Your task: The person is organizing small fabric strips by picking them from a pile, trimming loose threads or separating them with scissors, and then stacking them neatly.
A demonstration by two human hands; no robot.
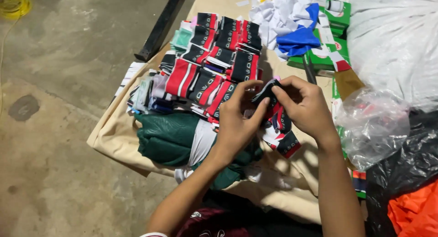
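Note:
My left hand (239,118) and my right hand (305,107) meet over a cloth-covered surface and both pinch a small black, red and white fabric piece (269,93). More of the same fabric hangs below the hands (283,136). To the left and behind lie rows of several stacked black-and-red striped fabric pieces (214,59). A folded dark green garment (166,136) with a white part lies under my left forearm.
A beige cloth (114,132) covers the work surface over a concrete floor (54,82). White and blue fabric scraps (292,23) and green boxes (333,50) sit behind. Clear plastic bags (372,123), a black bag and orange fabric (415,209) lie on the right. A black bar (162,25) crosses the floor.

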